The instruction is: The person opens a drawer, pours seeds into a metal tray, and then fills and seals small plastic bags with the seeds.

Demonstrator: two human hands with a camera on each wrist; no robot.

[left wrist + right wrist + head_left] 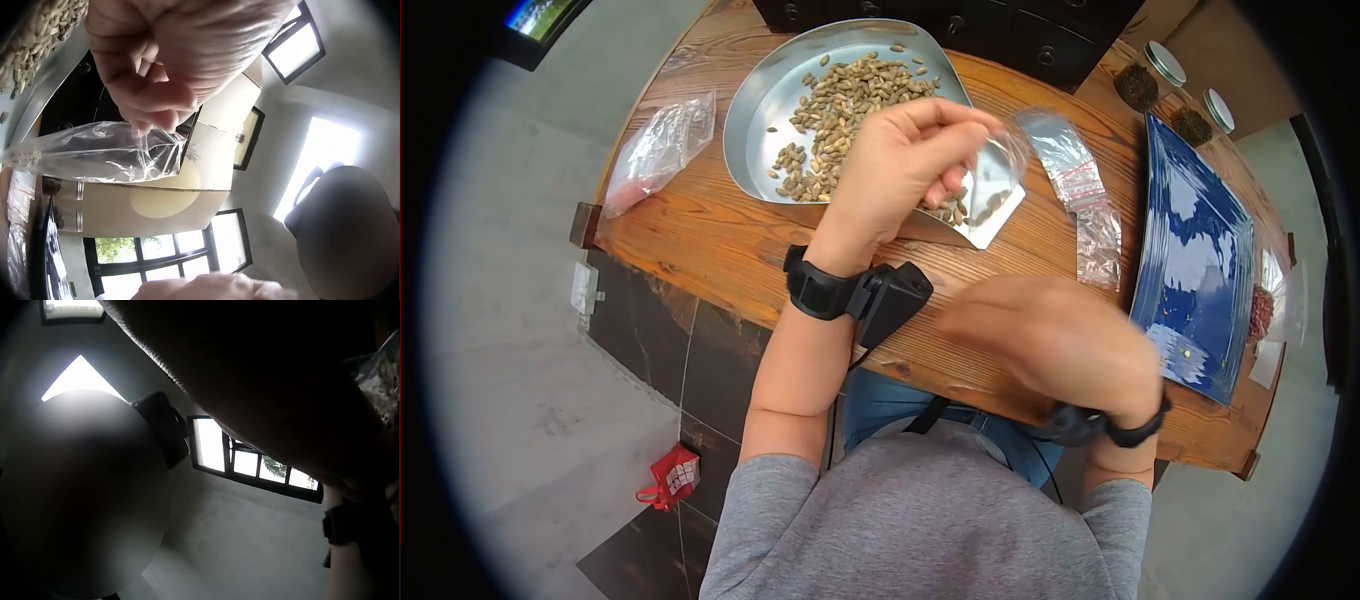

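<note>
A clear plastic bag (1012, 160) hangs from the pinching fingers of the left hand (905, 160), over the front right edge of a metal tray (750, 130) of brown-green seed pods (840, 110). In the left wrist view the bag (94, 153) stretches out below the left hand (169, 69), with a few pods near its far end. The right hand (1055, 335), blurred, is above the table's front edge, apart from the bag; its fingertips are not clear. Dark and close, the right hand (269, 387) fills much of the right wrist view.
Small zip bags (1085, 190) lie right of the tray, beside a blue rectangular plate (1195, 250). Two lidded jars (1140, 85) stand at the back right. Another plastic bag (660, 150) lies at left, and a dark drawer cabinet (1000, 35) stands behind.
</note>
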